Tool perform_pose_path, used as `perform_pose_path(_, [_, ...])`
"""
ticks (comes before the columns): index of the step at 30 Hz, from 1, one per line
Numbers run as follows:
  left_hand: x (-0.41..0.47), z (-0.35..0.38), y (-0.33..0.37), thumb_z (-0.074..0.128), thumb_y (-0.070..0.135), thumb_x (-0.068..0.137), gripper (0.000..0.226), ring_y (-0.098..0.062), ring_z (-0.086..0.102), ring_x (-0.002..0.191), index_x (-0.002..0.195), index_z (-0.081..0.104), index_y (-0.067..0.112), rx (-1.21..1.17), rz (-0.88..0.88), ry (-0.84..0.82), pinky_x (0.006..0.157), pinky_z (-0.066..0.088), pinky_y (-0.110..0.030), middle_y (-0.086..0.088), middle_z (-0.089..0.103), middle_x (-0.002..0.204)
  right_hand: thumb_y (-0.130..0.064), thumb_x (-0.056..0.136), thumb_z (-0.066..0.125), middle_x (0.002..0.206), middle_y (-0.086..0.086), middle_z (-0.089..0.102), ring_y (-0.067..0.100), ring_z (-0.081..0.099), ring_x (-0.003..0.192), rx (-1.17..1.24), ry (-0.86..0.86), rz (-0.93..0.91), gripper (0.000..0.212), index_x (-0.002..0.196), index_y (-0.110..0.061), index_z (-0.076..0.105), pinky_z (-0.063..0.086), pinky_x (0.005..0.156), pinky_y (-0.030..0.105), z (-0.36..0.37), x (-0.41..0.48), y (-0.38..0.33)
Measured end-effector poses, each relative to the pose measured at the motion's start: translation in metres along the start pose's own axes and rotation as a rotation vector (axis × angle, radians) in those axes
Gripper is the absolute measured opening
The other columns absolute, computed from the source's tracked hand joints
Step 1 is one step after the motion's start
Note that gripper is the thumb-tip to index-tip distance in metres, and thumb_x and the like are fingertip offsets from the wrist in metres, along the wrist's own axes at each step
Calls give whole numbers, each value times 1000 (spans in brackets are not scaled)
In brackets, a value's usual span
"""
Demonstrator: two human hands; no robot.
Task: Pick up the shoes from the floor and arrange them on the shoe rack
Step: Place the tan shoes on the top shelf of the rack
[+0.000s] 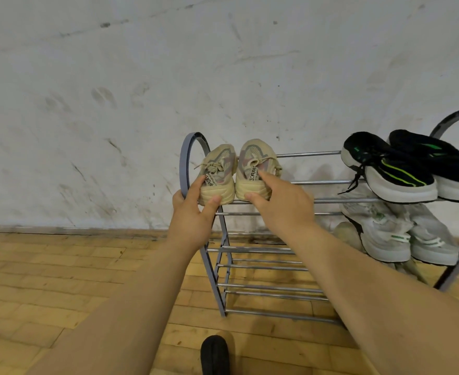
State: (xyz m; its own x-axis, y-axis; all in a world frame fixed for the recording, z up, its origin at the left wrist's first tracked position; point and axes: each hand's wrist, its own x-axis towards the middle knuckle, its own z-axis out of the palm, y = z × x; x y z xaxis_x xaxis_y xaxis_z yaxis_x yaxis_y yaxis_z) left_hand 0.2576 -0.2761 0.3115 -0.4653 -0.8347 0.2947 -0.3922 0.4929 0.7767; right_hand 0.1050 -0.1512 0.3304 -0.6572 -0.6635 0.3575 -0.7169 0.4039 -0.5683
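Two beige mesh shoes (251, 158), pink-grey panels, lettered heel tabs, stand on the rack (312, 154); your left hand (193, 215) and right hand (285, 201) each pinch one heel.

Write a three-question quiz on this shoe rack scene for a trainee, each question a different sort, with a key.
1. True or false: the black shoes sit on the top shelf of the shoe rack.
2. What does the left hand grip? A a black shoe; B the heel of the left beige shoe; C nothing.
3. Fill in: the grey shoes rest on the shelf ___ the black shoes.

Key: 1 true; 2 B; 3 below.
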Motion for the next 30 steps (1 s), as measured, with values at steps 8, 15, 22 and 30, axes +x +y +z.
perform_pose_path(8, [-1,1,5,55,49,103,62,-24,49,130,159,30,43,-25,-25,-11,102,35,-27,-8,32,150,-62,90,60,141,-6,62,22,54,131,76,-23,-39,68,151,-33,46,40,110,45,-9,-9,3])
perform_pose_path(15, [-20,2,7,52,55,101,74,-32,31,150,162,9,50,16,-71,-61,112,35,-42,-13,20,163,-66,88,58,145,-1,57,26,53,131,29,-131,-48,81,156,-31,31,40,109,47,-11,-6,2])
perform_pose_path(22, [-72,-17,17,63,58,95,95,-26,43,144,163,-1,45,348,-16,-574,109,41,-36,-2,27,168,-47,91,63,139,1,49,25,49,127,-241,-168,-303,62,144,-23,44,41,104,39,-43,-81,24])
perform_pose_path(30, [-97,-55,-32,63,63,92,91,-17,51,128,160,2,55,668,-145,-1219,105,37,-33,4,50,150,-62,88,63,165,-5,24,18,36,144,-276,-1040,-155,85,158,-36,21,36,114,30,-3,-172,91])
